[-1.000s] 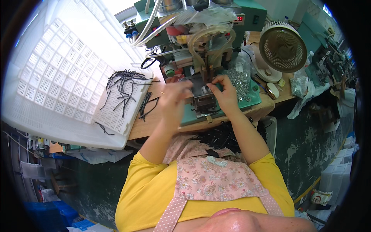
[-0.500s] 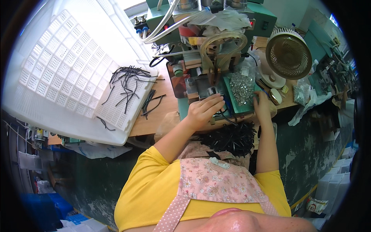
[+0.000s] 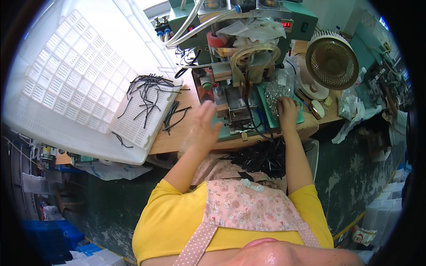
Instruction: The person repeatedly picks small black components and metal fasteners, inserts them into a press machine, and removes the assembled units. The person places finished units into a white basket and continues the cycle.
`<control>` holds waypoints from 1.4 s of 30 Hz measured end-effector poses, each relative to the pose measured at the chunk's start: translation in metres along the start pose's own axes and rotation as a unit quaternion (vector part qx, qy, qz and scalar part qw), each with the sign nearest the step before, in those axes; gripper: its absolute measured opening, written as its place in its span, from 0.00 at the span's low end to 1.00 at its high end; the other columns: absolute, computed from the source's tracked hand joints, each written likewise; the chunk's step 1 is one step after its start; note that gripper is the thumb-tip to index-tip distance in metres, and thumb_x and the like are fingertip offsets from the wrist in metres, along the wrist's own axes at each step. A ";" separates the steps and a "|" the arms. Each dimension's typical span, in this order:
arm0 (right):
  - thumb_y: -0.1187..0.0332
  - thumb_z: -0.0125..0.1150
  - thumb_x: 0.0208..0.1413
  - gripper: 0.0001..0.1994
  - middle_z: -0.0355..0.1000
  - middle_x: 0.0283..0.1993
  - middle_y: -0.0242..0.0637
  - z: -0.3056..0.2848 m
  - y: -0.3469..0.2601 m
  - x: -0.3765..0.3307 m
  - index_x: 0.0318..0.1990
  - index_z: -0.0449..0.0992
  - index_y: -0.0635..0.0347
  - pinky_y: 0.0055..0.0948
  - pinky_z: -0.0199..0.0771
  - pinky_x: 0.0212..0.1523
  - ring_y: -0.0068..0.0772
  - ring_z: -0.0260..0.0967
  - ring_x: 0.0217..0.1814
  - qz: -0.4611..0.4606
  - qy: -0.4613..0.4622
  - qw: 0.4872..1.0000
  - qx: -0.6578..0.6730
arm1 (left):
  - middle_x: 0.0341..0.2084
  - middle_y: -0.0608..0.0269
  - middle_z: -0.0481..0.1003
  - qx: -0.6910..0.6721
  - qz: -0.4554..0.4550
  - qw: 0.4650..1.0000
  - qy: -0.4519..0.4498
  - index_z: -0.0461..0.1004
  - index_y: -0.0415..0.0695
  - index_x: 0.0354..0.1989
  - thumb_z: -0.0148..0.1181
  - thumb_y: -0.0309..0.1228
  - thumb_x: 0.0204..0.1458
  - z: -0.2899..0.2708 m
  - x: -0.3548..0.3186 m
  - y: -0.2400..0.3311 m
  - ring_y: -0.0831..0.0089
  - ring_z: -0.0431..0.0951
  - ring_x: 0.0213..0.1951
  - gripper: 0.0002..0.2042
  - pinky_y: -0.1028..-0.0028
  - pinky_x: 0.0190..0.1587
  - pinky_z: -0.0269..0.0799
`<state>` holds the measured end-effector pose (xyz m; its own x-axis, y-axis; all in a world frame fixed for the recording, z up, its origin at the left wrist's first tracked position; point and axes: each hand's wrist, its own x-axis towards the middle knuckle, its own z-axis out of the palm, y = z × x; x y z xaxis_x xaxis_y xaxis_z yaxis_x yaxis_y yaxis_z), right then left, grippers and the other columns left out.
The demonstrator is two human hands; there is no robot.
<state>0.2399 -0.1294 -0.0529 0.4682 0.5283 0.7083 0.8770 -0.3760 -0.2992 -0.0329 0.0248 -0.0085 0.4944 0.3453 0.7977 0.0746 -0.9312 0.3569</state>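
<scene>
My left hand (image 3: 203, 127) is raised in front of the machine's left side, fingers spread and holding nothing. My right hand (image 3: 288, 111) reaches into the green tray (image 3: 298, 116), its fingers bent down onto a heap of small silvery metal pieces (image 3: 271, 98). Whether a piece is between those fingertips is hidden. Between my hands stands a green bench press (image 3: 237, 106) with a metal fixture. From its working head a thin black strip (image 3: 252, 120) runs down toward a bundle of black strips (image 3: 259, 159) at my lap.
A large white perforated crate (image 3: 66, 80) on the left holds several loose black strips (image 3: 146, 95); more strips (image 3: 173, 116) lie beside it on the wooden table (image 3: 182, 126). A small fan (image 3: 332, 64) and a white computer mouse (image 3: 317, 109) are to the right.
My left hand has left the fixture, moving left with its fingers spreading. My right hand has shifted from the tray's right edge onto the metal pieces. The black strip now hangs from the press.
</scene>
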 end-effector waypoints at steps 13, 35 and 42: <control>0.77 0.60 0.51 0.08 0.68 0.48 0.42 0.008 -0.002 -0.011 0.40 0.75 0.60 0.35 0.69 0.43 0.45 0.68 0.45 0.068 0.038 0.990 0.119 | 0.37 0.59 0.74 0.462 -0.076 0.853 -0.230 0.72 0.44 0.36 0.50 0.29 0.49 -0.013 -0.046 -0.183 0.64 0.71 0.49 0.07 0.59 0.57 0.59; 0.73 0.58 0.56 0.07 0.74 0.39 0.34 -0.048 -0.095 0.045 0.41 0.74 0.63 0.23 0.66 0.46 0.25 0.70 0.43 0.147 -0.089 0.911 0.375 | 0.31 0.61 0.74 -0.134 -0.239 0.959 0.073 0.68 0.36 0.47 0.47 0.26 0.62 -0.032 0.029 -0.066 0.80 0.76 0.28 0.09 0.81 0.29 0.72; 0.75 0.60 0.52 0.08 0.73 0.37 0.36 -0.043 -0.124 0.052 0.40 0.74 0.64 0.26 0.68 0.45 0.31 0.70 0.42 0.142 -0.111 0.880 0.439 | 0.30 0.60 0.76 -0.290 -0.124 0.946 0.067 0.69 0.36 0.45 0.46 0.27 0.62 -0.042 0.081 0.024 0.80 0.75 0.25 0.09 0.83 0.27 0.71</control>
<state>0.1512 -0.0885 0.0488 0.6061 0.6807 0.4114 0.4211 0.1642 -0.8920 -0.0274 0.0352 0.0851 0.4069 0.5931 0.6947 -0.3335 -0.6116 0.7174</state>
